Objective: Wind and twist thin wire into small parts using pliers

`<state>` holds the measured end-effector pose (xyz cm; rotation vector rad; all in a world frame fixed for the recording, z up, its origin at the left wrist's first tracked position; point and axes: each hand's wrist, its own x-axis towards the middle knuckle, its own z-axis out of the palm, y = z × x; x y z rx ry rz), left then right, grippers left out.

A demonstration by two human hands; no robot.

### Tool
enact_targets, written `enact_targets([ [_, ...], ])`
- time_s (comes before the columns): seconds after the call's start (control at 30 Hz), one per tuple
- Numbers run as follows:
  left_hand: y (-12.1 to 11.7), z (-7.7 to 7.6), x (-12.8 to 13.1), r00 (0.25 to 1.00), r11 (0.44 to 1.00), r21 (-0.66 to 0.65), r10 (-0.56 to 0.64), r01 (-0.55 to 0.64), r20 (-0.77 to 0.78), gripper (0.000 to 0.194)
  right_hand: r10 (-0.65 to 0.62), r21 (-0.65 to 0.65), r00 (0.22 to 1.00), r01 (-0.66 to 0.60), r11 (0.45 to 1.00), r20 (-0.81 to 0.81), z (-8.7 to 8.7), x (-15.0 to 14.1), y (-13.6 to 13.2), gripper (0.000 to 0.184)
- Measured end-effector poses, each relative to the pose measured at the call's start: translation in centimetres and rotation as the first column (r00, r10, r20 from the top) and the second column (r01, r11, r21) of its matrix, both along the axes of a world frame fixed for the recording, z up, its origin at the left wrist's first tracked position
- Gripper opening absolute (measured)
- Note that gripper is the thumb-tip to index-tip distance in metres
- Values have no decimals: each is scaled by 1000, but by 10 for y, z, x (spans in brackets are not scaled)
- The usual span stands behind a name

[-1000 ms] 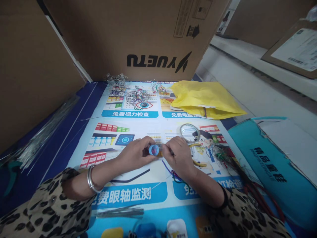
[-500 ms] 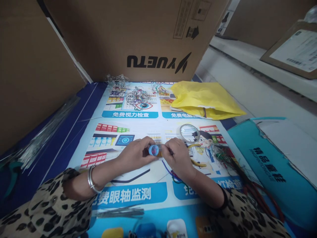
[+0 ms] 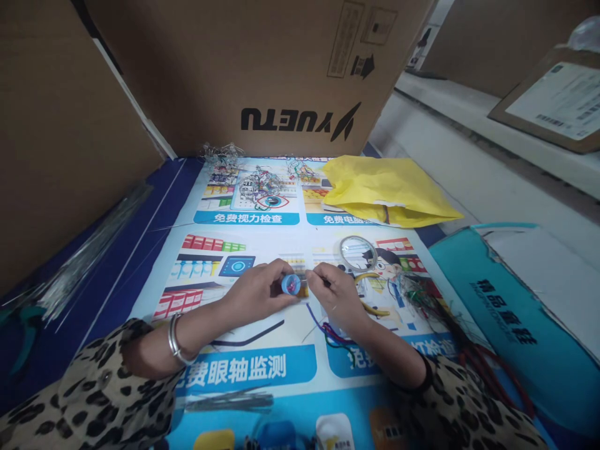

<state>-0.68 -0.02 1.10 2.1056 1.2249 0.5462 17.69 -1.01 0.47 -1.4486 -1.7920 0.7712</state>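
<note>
My left hand (image 3: 262, 289) is closed around a small blue round piece (image 3: 290, 285), cap-like, with reddish specks on its face. Just right of it, my right hand (image 3: 338, 297) is closed in a pinch; what its fingertips grip is too small to make out. Behind the right hand, a tool with yellow handles (image 3: 372, 309) is partly hidden. Blue, red and green wires (image 3: 332, 335) lie under the right wrist. A clear roll of tape (image 3: 358, 252) rests beyond that hand.
A yellow bag (image 3: 389, 187) and tangled wire pieces (image 3: 262, 182) lie at the back, before a cardboard box (image 3: 262, 75). Silver wires (image 3: 89, 256) are at left, and short ones (image 3: 229, 400) in front. Red-handled tool (image 3: 492, 375) and teal box (image 3: 506, 312) sit right.
My right hand has shifted slightly right, away from the blue piece, its fingers still pinched. The left hand stays in place.
</note>
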Motion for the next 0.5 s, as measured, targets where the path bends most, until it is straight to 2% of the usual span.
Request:
enact_targets([
  [0.1, 0, -1, -1, 1000, 1000, -4, 4, -4, 26, 30, -20, -150, 982, -9, 989, -189, 5, 3, 2, 30],
  [0.17, 1, -2, -1, 999, 1000, -20, 6, -6, 41, 30, -47, -224, 906, -54, 973, -421, 7, 4, 4, 30],
  [0.23, 1, -2, -1, 999, 999, -46, 15, -13, 40, 30, -77, -266, 735, -144, 953, -673, 8, 5, 6, 32],
  [0.3, 1, -1, -2, 999, 998, -65, 25, -23, 30, 30, -119, -297, 539, -256, 920, -834, 8, 4, 6, 34],
  [0.37, 1, -1, -1, 999, 997, -69, 29, -27, 27, 29, -162, -328, 425, -353, 876, -891, 8, 3, 6, 33],
  [0.5, 1, -1, -2, 999, 998, -59, 35, -33, 28, 27, -232, -385, 375, -411, 826, -898, 8, 3, 4, 27],
])
